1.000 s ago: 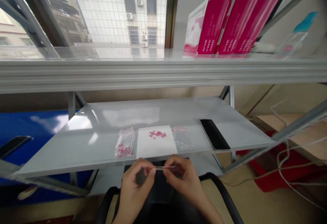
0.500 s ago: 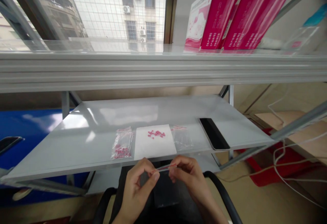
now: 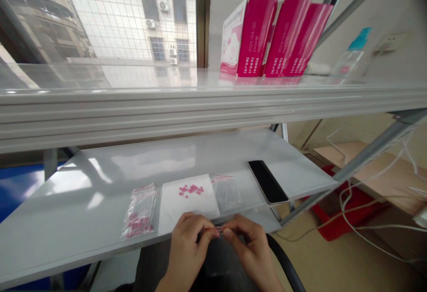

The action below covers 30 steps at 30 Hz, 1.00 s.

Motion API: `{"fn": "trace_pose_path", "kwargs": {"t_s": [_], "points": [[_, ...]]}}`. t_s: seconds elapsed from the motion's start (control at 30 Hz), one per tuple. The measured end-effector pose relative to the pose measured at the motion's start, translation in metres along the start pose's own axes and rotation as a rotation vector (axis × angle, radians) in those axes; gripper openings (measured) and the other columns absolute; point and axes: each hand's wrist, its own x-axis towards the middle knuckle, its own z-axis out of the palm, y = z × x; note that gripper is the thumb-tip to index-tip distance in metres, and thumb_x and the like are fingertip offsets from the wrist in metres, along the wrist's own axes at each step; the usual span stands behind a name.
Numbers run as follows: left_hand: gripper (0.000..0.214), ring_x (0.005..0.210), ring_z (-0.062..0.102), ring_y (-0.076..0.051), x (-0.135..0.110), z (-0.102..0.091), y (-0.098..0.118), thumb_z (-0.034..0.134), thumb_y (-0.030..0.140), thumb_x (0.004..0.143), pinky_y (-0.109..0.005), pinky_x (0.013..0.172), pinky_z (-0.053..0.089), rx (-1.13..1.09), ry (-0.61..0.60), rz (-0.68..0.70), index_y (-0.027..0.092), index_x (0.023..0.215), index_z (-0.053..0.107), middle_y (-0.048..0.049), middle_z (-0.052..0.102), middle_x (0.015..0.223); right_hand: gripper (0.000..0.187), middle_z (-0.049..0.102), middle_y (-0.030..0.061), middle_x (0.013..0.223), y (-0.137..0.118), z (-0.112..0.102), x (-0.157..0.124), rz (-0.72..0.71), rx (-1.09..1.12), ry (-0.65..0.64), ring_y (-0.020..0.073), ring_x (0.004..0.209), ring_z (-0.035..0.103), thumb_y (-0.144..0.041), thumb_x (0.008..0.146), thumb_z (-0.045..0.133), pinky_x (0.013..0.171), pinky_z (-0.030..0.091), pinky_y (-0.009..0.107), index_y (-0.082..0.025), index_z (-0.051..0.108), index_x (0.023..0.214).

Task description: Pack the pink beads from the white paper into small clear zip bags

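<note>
My left hand (image 3: 189,245) and my right hand (image 3: 248,246) meet just below the front edge of the grey shelf (image 3: 100,212), fingers pinched together on a small clear zip bag (image 3: 218,230) with a red strip. Only its top edge shows between the fingertips. Just beyond the hands lies a white paper sheet (image 3: 188,201) with a cluster of small pink beads (image 3: 191,189) on it. A filled clear bag of pink beads (image 3: 138,212) lies left of the sheet. Empty clear bags (image 3: 227,192) lie to its right.
A black phone (image 3: 267,181) lies on the shelf's right part. Pink boxes (image 3: 273,36) and a clear bottle with a blue cap (image 3: 350,58) stand on the upper shelf. White cables (image 3: 367,203) hang at right above a red bin (image 3: 336,212). A black chair arm (image 3: 287,265) curves beside my right hand.
The view has swung to the right and down, so the shelf contents sit further left. My hands have drawn closer together, and less of the small bag shows between the fingertips.
</note>
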Motion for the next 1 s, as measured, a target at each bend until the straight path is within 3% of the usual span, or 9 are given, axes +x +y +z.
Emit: {"fn": "trace_pose_path", "kwargs": {"t_s": [0.2, 0.3, 0.4, 0.5, 0.67, 0.83, 0.93, 1.0], "points": [[0.014, 0.067, 0.069, -0.016, 0.020, -0.005, -0.002, 0.065, 0.025, 0.090, -0.024, 0.063, 0.053, -0.127, 0.009, -0.107, 0.025, 0.080, 0.075, 0.0021, 0.075, 0.074, 0.023, 0.073, 0.0047, 0.069, 0.002, 0.006, 0.034, -0.105, -0.021, 0.097, 0.0181, 0.063, 0.065, -0.032, 0.089, 0.063, 0.058, 0.049, 0.026, -0.019, 0.080, 0.080], [0.020, 0.059, 0.065, -0.016, 0.029, -0.019, -0.008, 0.067, 0.035, 0.089, -0.021, 0.052, 0.049, -0.100, 0.105, -0.232, 0.023, 0.073, 0.071, 0.0020, 0.070, 0.063, 0.026, 0.074, 0.0056, 0.071, 0.005, -0.002, 0.058, -0.084, -0.029, 0.220, 0.0175, 0.055, 0.063, -0.039, 0.086, 0.065, 0.050, 0.049, 0.026, -0.018, 0.080, 0.082], [0.034, 0.057, 0.062, -0.015, 0.030, -0.040, -0.018, 0.064, 0.042, 0.090, -0.021, 0.055, 0.047, 0.011, 0.237, -0.251, 0.021, 0.064, 0.062, 0.0028, 0.063, 0.056, 0.034, 0.076, 0.0087, 0.076, 0.016, -0.018, 0.085, -0.049, -0.075, 0.353, 0.0191, 0.058, 0.064, -0.043, 0.089, 0.061, 0.052, 0.050, 0.028, -0.015, 0.080, 0.093], [0.037, 0.056, 0.061, -0.014, 0.021, -0.058, -0.030, 0.062, 0.043, 0.092, -0.022, 0.063, 0.048, 0.121, 0.297, -0.230, 0.021, 0.062, 0.061, 0.0037, 0.061, 0.056, 0.039, 0.079, 0.0123, 0.082, 0.035, -0.029, 0.107, -0.035, -0.139, 0.405, 0.0236, 0.067, 0.069, -0.045, 0.086, 0.060, 0.057, 0.054, 0.032, -0.013, 0.080, 0.095], [0.038, 0.056, 0.061, -0.015, -0.008, -0.073, -0.039, 0.062, 0.049, 0.091, -0.023, 0.065, 0.048, 0.175, 0.362, -0.315, 0.021, 0.065, 0.063, 0.0041, 0.063, 0.058, 0.048, 0.078, 0.0157, 0.083, 0.065, -0.022, 0.118, -0.047, -0.268, 0.445, 0.0244, 0.066, 0.068, -0.048, 0.085, 0.058, 0.055, 0.054, 0.034, -0.009, 0.078, 0.105], [0.030, 0.066, 0.064, -0.017, -0.036, -0.092, -0.044, 0.065, 0.049, 0.089, -0.024, 0.072, 0.049, 0.296, 0.498, -0.373, 0.022, 0.075, 0.067, 0.0035, 0.067, 0.066, 0.056, 0.068, 0.0264, 0.114, 0.060, -0.018, 0.118, -0.130, -0.395, 0.543, 0.0305, 0.087, 0.065, -0.047, 0.089, 0.051, 0.069, 0.055, 0.045, -0.005, 0.067, 0.123], [0.021, 0.077, 0.068, -0.020, -0.046, -0.106, -0.053, 0.065, 0.044, 0.090, -0.028, 0.078, 0.051, 0.417, 0.549, -0.329, 0.023, 0.090, 0.069, 0.0001, 0.072, 0.080, 0.038, 0.071, 0.0193, 0.111, 0.034, 0.009, 0.107, -0.270, -0.417, 0.463, 0.0329, 0.104, 0.063, -0.039, 0.094, 0.048, 0.092, 0.050, 0.054, -0.014, 0.071, 0.111], [0.019, 0.090, 0.069, -0.024, -0.048, -0.112, -0.061, 0.064, 0.038, 0.090, -0.034, 0.086, 0.051, 0.511, 0.538, -0.216, 0.022, 0.100, 0.068, -0.0043, 0.074, 0.094, 0.029, 0.074, 0.0144, 0.108, 0.014, 0.045, 0.092, -0.493, -0.400, 0.189, 0.0302, 0.106, 0.064, -0.025, 0.097, 0.046, 0.098, 0.049, 0.052, -0.018, 0.071, 0.110]]}}
